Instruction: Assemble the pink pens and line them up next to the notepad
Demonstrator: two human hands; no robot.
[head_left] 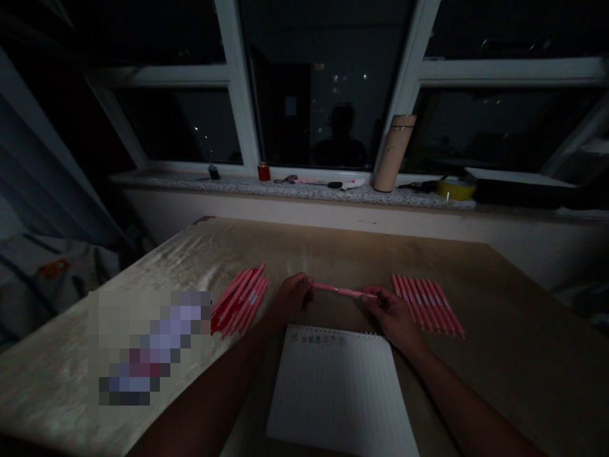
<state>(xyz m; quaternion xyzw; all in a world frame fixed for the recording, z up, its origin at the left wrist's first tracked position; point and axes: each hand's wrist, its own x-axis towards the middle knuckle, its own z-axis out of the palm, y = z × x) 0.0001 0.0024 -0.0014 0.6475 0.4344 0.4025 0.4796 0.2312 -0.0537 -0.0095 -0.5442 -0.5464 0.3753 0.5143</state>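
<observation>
A slim pink pen (349,292) spans the space between my two hands, roughly level, with a pale band near its middle. My left hand (295,293) pinches its left end, and my right hand (389,311) grips the other end. Just below them lies an open spiral notebook (340,387) with lined pages and some handwriting along the top. To the left is a loose, overlapping pile of pink pens (242,301), with something red under it. On the right, close to my right hand, several pink pens (425,303) lie side by side in a neat row.
A blurred-out object (157,343) lies on the left of the table (352,244). Behind the table, the granite windowsill (190,185) holds a small red jar (263,171), a tall pinkish flask (394,152) and a roll of yellow tape (455,189).
</observation>
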